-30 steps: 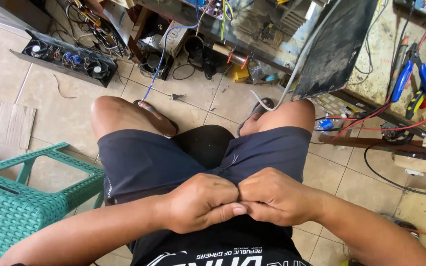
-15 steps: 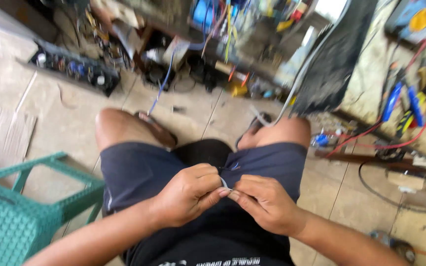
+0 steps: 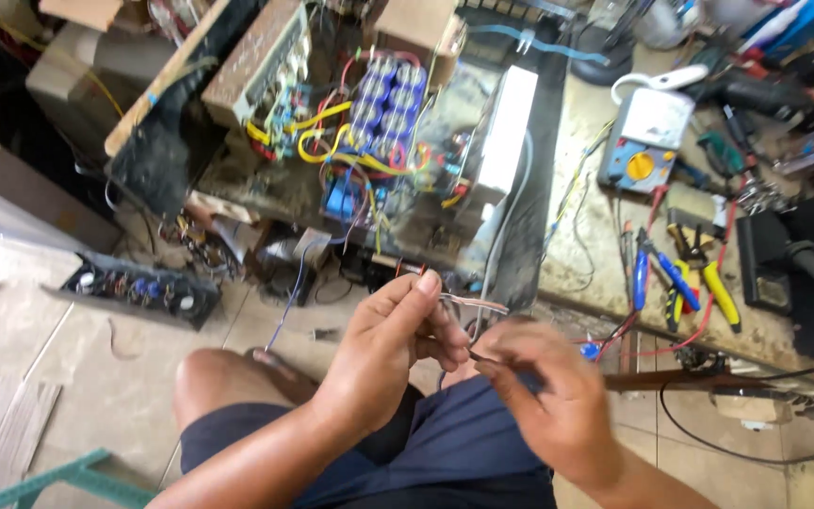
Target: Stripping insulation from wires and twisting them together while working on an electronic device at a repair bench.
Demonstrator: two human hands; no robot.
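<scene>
Cluttered tiled floor (image 3: 124,396); left hand (image 3: 383,349) and right hand (image 3: 544,396) both pinching a thin wire (image 3: 473,303).

The right hand (image 3: 558,405) is motion-blurred beside the thin wire (image 3: 471,303), its grip unclear; the green stool (image 3: 58,476) below is cut off by the frame edge

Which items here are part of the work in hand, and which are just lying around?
In hand:
left hand
right hand
thin wire held between them

Lying about:
multimeter
pliers
blue capacitors
black circuit panel
green stool
</scene>
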